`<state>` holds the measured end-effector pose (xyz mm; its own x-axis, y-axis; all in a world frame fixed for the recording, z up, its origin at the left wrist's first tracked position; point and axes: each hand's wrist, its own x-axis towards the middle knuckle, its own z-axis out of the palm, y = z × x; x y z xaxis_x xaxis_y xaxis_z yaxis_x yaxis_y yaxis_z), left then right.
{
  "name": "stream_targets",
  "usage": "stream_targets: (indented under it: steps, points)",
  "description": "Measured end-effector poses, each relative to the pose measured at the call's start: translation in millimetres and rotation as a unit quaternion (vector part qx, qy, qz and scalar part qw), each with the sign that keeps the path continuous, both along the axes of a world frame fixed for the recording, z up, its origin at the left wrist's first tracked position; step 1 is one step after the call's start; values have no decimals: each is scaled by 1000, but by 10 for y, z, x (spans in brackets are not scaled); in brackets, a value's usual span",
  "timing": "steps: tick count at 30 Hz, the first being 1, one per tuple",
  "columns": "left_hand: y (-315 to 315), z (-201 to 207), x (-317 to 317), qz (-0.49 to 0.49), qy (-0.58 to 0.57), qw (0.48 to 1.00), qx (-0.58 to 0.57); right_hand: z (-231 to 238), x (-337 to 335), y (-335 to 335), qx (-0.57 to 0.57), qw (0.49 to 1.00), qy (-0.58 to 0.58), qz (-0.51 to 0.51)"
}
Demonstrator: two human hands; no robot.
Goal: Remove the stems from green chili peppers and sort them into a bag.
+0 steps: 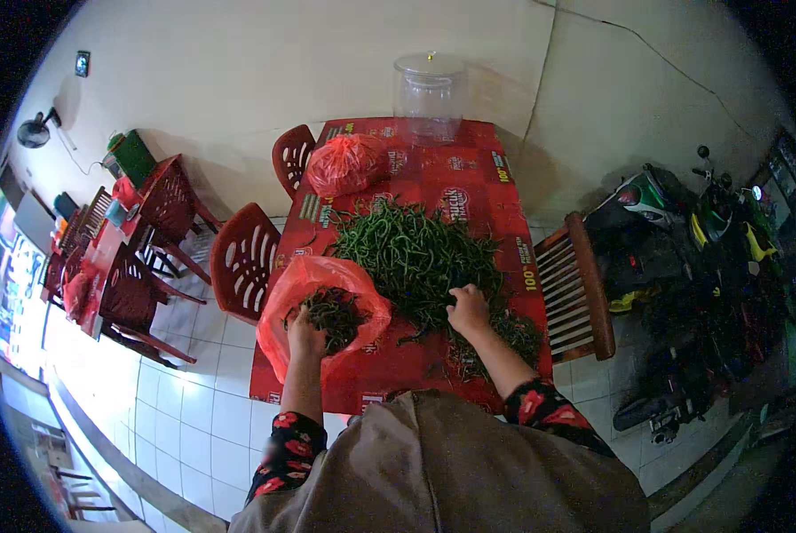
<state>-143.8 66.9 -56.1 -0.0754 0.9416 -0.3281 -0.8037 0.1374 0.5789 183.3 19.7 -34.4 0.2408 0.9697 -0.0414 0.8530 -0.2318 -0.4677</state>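
Note:
A large heap of long green chillies (415, 253) is spread over the red table. At its lower right edge my right hand (469, 308) has its fingers curled in against the chillies; what they pinch is too small to make out. Left of the heap, a red plastic bag (276, 298) stands with its mouth wide, holding darker, thin, stringy pieces (331, 315). My left hand (305, 336) reaches over the bag's near rim, its fingers bent into those pieces and partly hidden. A smaller scatter of thin, dull-green bits (515, 336) lies beside my right forearm.
A tied red plastic bag (346, 165) and a clear lidded container (430, 98) stand on the table's (469, 191) far part. Red plastic chairs (242, 258) flank its left side, a wooden slatted chair (584, 289) its right. Motorcycles (682, 240) are parked farther right.

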Motion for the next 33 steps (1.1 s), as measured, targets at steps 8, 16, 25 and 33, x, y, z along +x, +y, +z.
stream_targets:
  steps: [8, 16, 25, 33]
  points:
    - [-491, 327, 518, -208, 320, 921, 84, -34, -115, -84, 35, 998, -41, 22]
    - [-696, 387, 1296, -327, 450, 813, 173, 341, -481, -594, 249, 948, -95, 172]
    - [-702, 528, 1474, -350, 490, 778, 181, 329, -347, -785, 171, 946, 262, 80]
    - [-850, 558, 1451, -282, 658, 605, 348, 429, -294, -890, 176, 905, 383, 51]
